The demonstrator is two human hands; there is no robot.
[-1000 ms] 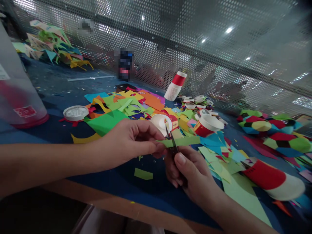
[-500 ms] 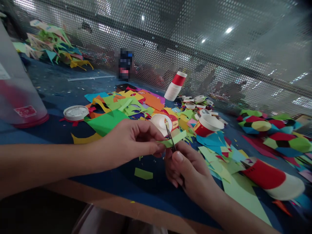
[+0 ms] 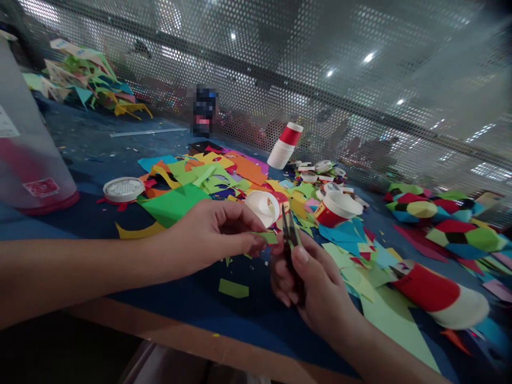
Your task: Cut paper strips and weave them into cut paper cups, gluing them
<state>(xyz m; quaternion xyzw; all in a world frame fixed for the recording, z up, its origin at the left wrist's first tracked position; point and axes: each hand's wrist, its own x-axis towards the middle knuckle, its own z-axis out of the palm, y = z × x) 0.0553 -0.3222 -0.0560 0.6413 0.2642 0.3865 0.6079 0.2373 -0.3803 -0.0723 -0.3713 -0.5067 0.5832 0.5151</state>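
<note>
My left hand pinches a short light-green paper strip between thumb and fingertips. Just right of it, my right hand grips a pair of dark scissors, its blades pointing up and slightly apart. The strip's free end lies close to the blades. A bit of light green shows beside the blades near my right thumb; I cannot tell if it is loose. Behind the hands, a white paper cup lies on its side. On the blue table below them is a small green paper piece.
Coloured paper scraps cover the table's middle. A stack of paper cups leans at the back. Red-and-white cups and patterned paper shapes lie at right. A clear plastic cup and white lid are at left.
The scissors have come away from the strip to stand upright, with the blades now apart. The strip in my left hand is visibly shorter than before.
</note>
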